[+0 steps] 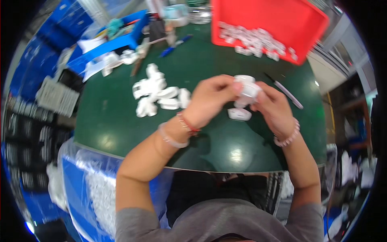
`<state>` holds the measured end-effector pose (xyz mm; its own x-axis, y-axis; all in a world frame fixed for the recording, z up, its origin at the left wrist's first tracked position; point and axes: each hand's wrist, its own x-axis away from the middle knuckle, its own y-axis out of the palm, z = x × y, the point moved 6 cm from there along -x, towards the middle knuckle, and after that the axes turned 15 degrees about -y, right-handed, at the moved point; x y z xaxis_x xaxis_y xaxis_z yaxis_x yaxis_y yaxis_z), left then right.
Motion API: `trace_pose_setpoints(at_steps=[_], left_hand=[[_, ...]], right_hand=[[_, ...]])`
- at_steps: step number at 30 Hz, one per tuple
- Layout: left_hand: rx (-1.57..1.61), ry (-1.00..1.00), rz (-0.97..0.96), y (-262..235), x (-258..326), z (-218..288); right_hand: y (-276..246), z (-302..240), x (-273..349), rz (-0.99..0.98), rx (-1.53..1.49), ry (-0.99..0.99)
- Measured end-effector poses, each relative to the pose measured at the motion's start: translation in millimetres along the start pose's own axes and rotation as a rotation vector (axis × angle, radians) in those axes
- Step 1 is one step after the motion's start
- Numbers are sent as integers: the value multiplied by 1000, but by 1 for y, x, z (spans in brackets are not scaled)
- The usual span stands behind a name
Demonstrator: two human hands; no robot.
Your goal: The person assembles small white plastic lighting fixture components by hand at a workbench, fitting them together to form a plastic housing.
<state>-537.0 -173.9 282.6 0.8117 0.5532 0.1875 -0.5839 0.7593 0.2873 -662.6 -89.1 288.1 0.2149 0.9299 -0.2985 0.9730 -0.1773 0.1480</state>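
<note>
Both my hands meet over the green table [193, 149], right of the middle. Between them is a white plastic part [247, 92], rounded and glossy; blur hides its finer shape. My left hand [213, 97] pinches it from the left with thumb and fingers. From the right, my right hand [274, 105] grips the same part. Just below it, a separate small white plastic piece [239, 114] lies on the table. Left of my left hand is a loose pile of white plastic parts [155, 90].
A red bin [274, 20] with many small white pieces tips toward me at the far right. A pen [288, 93] lies right of my right hand. A blue marker [176, 45] and a blue tray [109, 46] with odds and ends are at the far left.
</note>
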Motion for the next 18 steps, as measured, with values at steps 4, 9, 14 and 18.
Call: trace_pose_setpoints(at_steps=[4, 9, 14, 18], left_hand=[[128, -87, -88, 7, -2, -7], [114, -116, -82, 13, -2, -9], [95, -119, -13, 9, 0, -9], [-15, -61, 80, 5, 1, -8]], right_hand=[[-3, 6, 2, 4, -151, 43], [-8, 6, 7, 8, -152, 18], [-4, -1, 7, 47, -98, 6], [-4, -4, 5, 35, -55, -21]])
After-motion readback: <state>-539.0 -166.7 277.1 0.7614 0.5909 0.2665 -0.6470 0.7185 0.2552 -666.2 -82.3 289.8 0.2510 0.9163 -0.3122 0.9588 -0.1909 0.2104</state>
